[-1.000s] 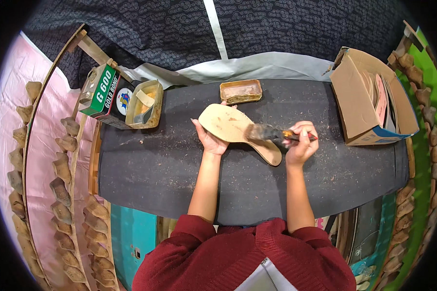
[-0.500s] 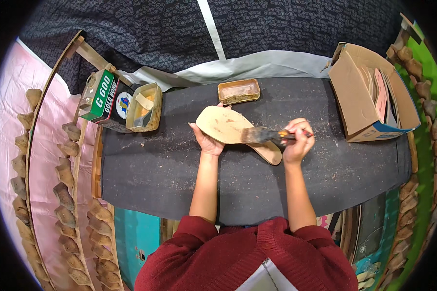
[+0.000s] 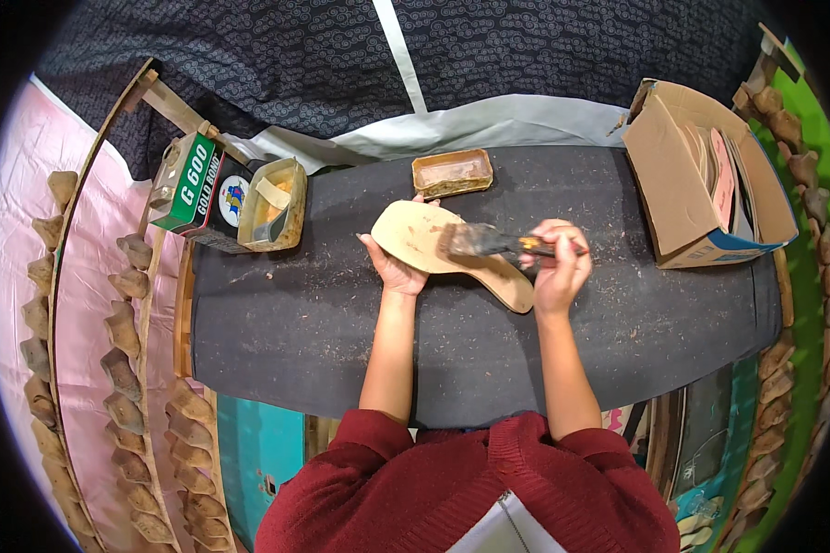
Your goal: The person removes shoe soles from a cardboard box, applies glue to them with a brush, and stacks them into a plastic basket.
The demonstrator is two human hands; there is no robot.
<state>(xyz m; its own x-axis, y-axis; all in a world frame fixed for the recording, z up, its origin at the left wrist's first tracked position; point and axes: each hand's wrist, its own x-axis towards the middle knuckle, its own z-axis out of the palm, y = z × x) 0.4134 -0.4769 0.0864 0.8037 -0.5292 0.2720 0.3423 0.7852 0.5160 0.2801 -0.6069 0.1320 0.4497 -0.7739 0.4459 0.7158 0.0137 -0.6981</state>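
Note:
A tan shoe insole [image 3: 413, 235] lies across my left hand [image 3: 398, 270], which holds its wide end from below with the thumb along the edge. Its narrow heel end points down to the right, over the table. My right hand [image 3: 560, 269] is closed round the dark handle of a flat brush [image 3: 480, 241]. The dark bristles rest on the middle of the insole's upper face, where brownish smears show. The brush is slightly blurred. Just beyond the insole stands a shallow, stained rectangular tray [image 3: 453, 173].
The dark table cloth [image 3: 323, 332] is strewn with small scraps. At the left stand a green and black can [image 3: 198, 194] and a plastic container [image 3: 290, 221] with tools inside. A cardboard box [image 3: 673, 184] of flat pieces is at the right. Racks of shoe lasts [image 3: 124, 369] flank the table.
The brush has moved left over the insole, toward its wide end, with my right hand following a little. My left hand and the insole stay nearly in place.

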